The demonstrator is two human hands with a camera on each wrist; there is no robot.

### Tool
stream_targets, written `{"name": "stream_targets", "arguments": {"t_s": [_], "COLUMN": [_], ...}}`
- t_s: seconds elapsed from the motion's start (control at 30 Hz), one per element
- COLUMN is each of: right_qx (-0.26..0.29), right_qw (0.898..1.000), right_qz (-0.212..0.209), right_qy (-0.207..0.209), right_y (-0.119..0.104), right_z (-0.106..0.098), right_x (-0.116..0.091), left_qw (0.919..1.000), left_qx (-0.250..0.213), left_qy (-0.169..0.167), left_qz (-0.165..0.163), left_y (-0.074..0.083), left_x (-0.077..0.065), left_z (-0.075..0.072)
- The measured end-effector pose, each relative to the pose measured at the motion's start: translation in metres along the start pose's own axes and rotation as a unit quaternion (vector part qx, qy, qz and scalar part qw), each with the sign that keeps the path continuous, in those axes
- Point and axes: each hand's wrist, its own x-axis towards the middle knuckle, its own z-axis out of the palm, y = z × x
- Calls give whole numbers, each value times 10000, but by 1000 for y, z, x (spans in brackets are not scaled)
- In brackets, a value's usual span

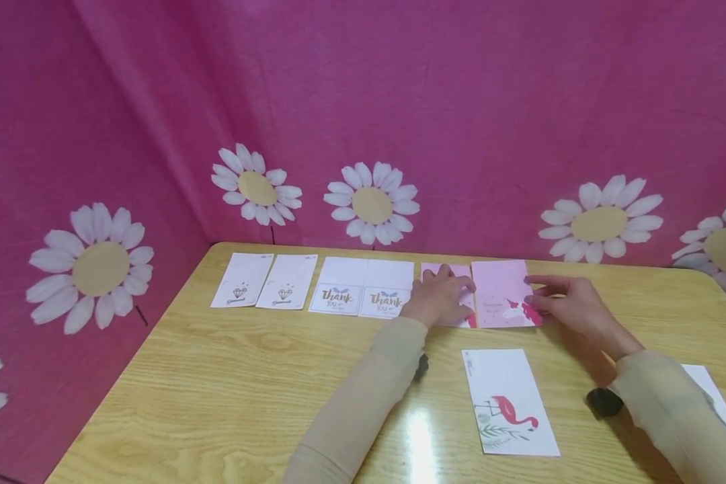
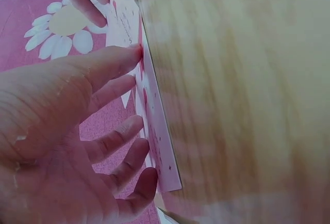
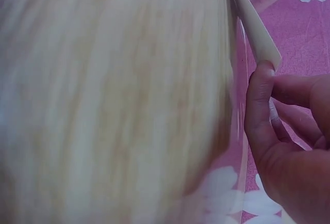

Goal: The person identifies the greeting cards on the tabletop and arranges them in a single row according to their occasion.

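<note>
Two pink cards lie side by side at the right end of a row near the table's back edge. My left hand [image 1: 438, 296] rests its spread fingertips on the left pink card [image 2: 157, 131], covering much of it. By its right edge, my right hand [image 1: 571, 306] pinches the other pink card [image 1: 499, 292], which has a white figure and red patches in its lower right corner. In the right wrist view, thumb and finger meet at the corner of that card [image 3: 258, 33], which looks lifted at a slant. Just left of my left hand are two "Thank You" cards [image 1: 339, 286].
Two white cards with a diamond drawing [image 1: 236, 279] stand at the row's left end. Nearer lies a flamingo card [image 1: 505, 376]. Another white card [image 1: 710, 390] is partly under the right sleeve. A pink curtain with daisies [image 1: 460, 134] hangs behind the wooden table [image 1: 218, 390].
</note>
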Motion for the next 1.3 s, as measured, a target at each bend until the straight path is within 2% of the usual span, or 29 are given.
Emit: {"name": "stream_targets", "arguments": {"t_s": [0.5,0.67,1.07,1.3], "right_qx": [-17,-175,-986,-1592], "right_qw": [9999,9996,9925,9807], "right_qz": [-8,-86,-441,-992], "right_qy": [-154,-219,-569,-546], "right_y": [1,0,-16,-22], "right_z": [3,2,0,3], "right_x": [4,4,3,7], "left_qw": [10000,9999,9995,9993], "left_qx": [-34,12,180,216], "left_qy": [-67,-95,-226,-266], "left_qz": [-56,-62,-147,-147], "left_y": [2,1,3,4], "left_x": [0,0,-1,0], "left_z": [-1,-1,-5,-6]}}
